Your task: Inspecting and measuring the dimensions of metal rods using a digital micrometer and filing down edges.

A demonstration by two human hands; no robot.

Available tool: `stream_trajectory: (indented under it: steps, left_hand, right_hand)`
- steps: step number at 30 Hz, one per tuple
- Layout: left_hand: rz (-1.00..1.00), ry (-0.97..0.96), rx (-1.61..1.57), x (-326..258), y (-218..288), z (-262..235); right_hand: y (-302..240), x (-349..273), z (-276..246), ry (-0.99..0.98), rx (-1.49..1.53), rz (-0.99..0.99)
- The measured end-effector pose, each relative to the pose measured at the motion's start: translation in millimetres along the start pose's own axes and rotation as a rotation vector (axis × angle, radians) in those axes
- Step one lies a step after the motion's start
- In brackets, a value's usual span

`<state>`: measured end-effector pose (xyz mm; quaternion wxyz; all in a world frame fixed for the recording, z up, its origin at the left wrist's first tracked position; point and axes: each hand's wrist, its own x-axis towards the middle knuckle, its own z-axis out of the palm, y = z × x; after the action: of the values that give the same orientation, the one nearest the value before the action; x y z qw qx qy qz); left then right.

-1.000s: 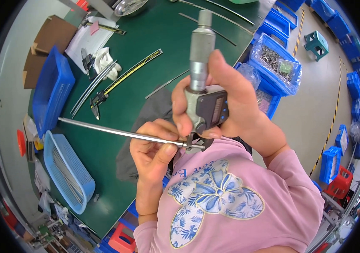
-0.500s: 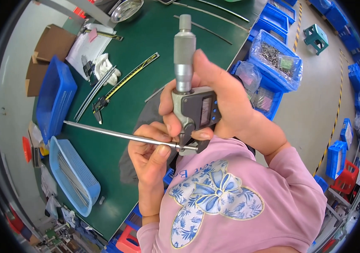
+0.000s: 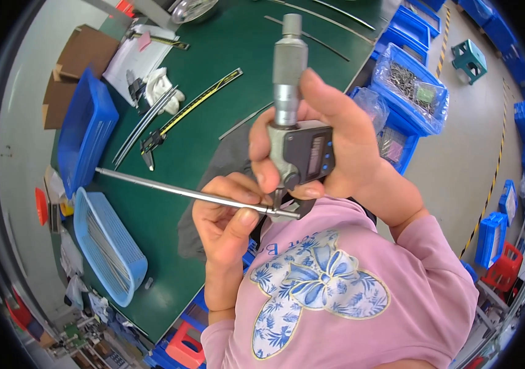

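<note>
My right hand is wrapped round a digital micrometer, its thimble pointing up and away from me. My left hand pinches a long thin metal rod between thumb and fingers. The rod's stepped near end lies at the micrometer's jaws, low in its frame; whether both jaw faces touch it I cannot tell. The rod's other end reaches left over the green table. Part of the micrometer's frame is hidden behind my right fingers.
On the table lie a caliper, several metal rods, a white glove and a dark blue basket. A light blue basket holds thin rods. Blue bins of metal parts stand right; a green stool is beyond.
Both hands, with the micrometer and rod, have shifted slightly right in the picture. The surroundings have shifted right and slightly up too. Both grips look the same.
</note>
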<state>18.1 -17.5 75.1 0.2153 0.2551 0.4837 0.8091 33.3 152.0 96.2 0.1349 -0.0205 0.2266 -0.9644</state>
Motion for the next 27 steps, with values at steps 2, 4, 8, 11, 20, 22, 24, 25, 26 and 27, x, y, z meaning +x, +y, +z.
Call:
stream_trajectory:
  steps: [2, 4, 8, 11, 20, 22, 24, 25, 26, 27]
  left_hand:
    - [-0.004, 0.05, 0.017, -1.4, 1.4, 1.0]
    - [-0.013, 0.054, 0.025, -1.7, 0.8, -0.9]
    - [-0.011, 0.045, 0.027, 0.0, 1.4, -1.1]
    - [-0.01, 0.033, 0.014, 0.5, 1.2, -0.2]
    - [-0.021, 0.023, -0.013, -0.8, 0.7, 0.9]
    - [-0.032, 0.039, -0.005, -0.2, 0.4, 1.9]
    - [-0.035, 0.049, 0.008, -0.9, 0.0, 1.8]
    - [-0.034, 0.068, 0.024, -1.0, -0.2, 1.8]
    - [-0.035, 0.058, 0.022, -0.6, -0.4, 2.1]
    - [-0.043, 0.066, 0.019, -0.3, -0.4, 1.7]
  right_hand:
    - [0.4, 0.3, -1.3, -0.017, -0.003, -0.011]
    - [1.1, 1.4, -2.6, -0.045, -0.048, 0.018]
    - [1.8, -0.1, -3.4, -0.027, -0.047, 0.002]
    - [-0.3, -2.0, -0.5, 0.003, -0.025, -0.015]
    - [1.9, -1.5, -6.4, -0.033, 0.034, 0.002]
    - [1.6, -1.5, -6.9, -0.042, 0.044, -0.015]
    - [1.6, -1.4, -4.6, 0.003, 0.032, 0.01]
    - [1.1, -1.7, -3.8, 0.024, 0.019, 0.019]
    - [0.2, -2.1, -4.3, 0.028, 0.017, 0.009]
    - [0.3, -2.0, -5.5, 0.017, 0.0, 0.003]
